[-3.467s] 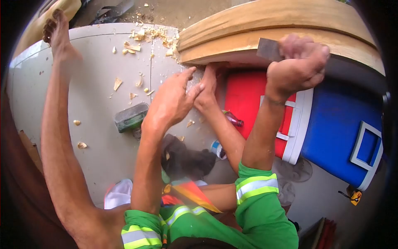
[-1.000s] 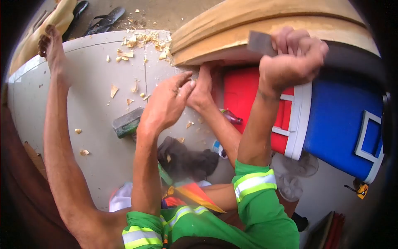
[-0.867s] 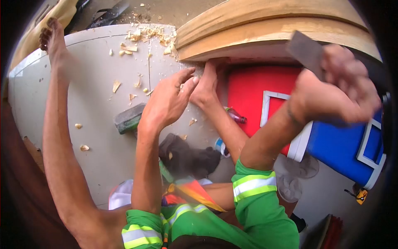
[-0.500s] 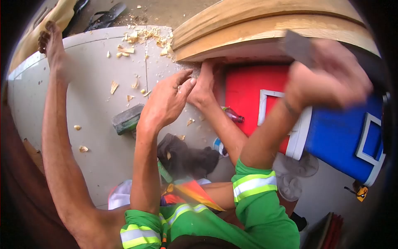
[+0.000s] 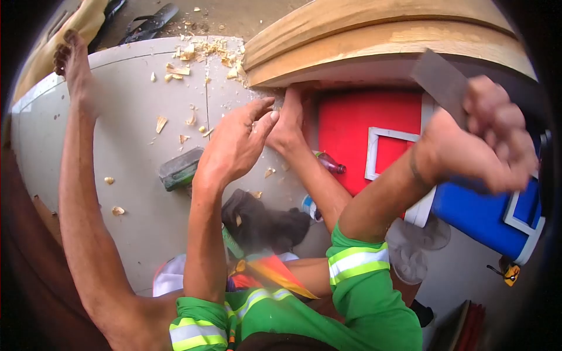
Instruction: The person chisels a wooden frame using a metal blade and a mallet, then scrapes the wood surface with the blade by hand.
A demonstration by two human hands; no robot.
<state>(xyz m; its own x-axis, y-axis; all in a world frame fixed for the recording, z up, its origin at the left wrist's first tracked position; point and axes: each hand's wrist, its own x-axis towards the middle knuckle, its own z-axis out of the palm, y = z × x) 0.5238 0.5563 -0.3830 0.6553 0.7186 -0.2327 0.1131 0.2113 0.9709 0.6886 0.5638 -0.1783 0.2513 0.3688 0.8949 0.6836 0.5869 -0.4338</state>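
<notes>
My right hand [image 5: 489, 137] is raised above the coolers at the right, palm turned upward. Its fingers are curled round a flat grey rectangular piece [image 5: 443, 86], whose material I cannot make out. One end of that piece sticks out toward the upper left, in front of the wooden board [image 5: 374, 50]. My left hand [image 5: 237, 137] hovers by my right foot [image 5: 287, 120] with fingers stretched out and thumb apart, holding nothing I can see. Left of that wrist, a dark block with a greenish side [image 5: 180, 168] lies on the tiles.
Wood shavings [image 5: 225, 55] lie on the tiled floor. A red cooler [image 5: 369, 111] and a blue cooler [image 5: 468, 210] stand at the right. A bottle [image 5: 332, 164] and a dark cloth [image 5: 263, 219] are near my right leg. A yellow tape measure [image 5: 511, 274] lies lower right.
My right hand has shifted slightly right and down and turned, so more of the grey piece and the curled fingers show. My left hand has barely moved.
</notes>
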